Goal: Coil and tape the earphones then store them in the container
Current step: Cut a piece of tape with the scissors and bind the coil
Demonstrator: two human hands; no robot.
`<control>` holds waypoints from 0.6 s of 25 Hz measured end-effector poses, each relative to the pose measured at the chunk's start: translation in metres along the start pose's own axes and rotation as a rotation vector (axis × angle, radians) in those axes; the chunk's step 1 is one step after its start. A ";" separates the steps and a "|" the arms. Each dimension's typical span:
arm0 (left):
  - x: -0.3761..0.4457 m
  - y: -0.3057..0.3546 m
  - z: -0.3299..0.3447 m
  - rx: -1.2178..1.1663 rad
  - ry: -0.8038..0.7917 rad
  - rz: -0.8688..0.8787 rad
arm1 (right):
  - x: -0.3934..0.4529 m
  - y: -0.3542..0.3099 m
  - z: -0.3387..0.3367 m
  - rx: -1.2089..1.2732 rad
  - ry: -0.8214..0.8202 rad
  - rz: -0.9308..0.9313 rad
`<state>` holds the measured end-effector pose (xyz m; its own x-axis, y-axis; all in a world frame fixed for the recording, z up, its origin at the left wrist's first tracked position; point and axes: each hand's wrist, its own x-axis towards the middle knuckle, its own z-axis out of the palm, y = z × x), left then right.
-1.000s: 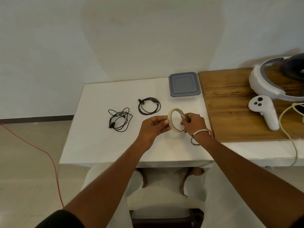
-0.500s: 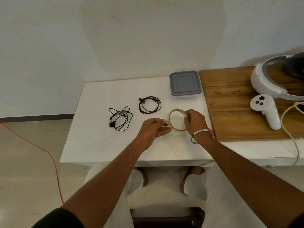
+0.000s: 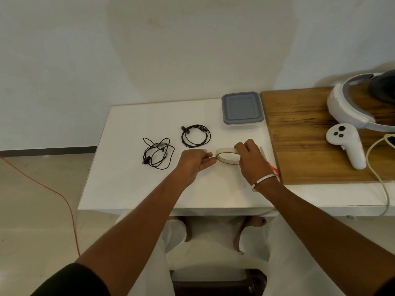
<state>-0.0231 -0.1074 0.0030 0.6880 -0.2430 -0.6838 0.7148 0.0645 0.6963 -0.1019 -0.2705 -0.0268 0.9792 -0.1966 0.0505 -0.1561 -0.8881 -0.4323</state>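
A neatly coiled pair of black earphones (image 3: 196,135) lies mid-table; a loose, tangled pair (image 3: 157,153) lies to its left. My right hand (image 3: 249,159) grips a roll of pale tape (image 3: 225,155), tipped nearly flat above the white table (image 3: 128,184). My left hand (image 3: 195,162) pinches at the roll's left edge, where the tape end is; the strip itself is too thin to make out. The grey-lidded container (image 3: 242,107) stands shut at the table's back right.
Red-handled scissors (image 3: 270,164) lie partly hidden behind my right wrist. A wooden board (image 3: 303,146) on the right carries a white headset (image 3: 354,107), a white controller (image 3: 347,144) and a pale cable (image 3: 378,180). A red cord (image 3: 53,193) runs across the floor.
The tape roll has tipped from upright, facing me, to nearly flat. My right hand shifted onto its top, and my left fingers stay pinched at its left edge.
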 end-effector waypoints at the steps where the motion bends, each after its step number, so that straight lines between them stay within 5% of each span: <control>1: -0.001 0.001 0.001 -0.008 -0.012 0.003 | -0.001 -0.001 0.000 -0.004 -0.003 -0.005; 15: 0.000 -0.004 0.001 0.029 0.101 0.211 | -0.005 -0.023 0.004 -0.103 -0.128 -0.088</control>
<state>-0.0265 -0.1084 0.0004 0.8317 -0.1284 -0.5402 0.5514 0.0757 0.8308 -0.1029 -0.2477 -0.0204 0.9971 -0.0677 -0.0339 -0.0751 -0.9388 -0.3362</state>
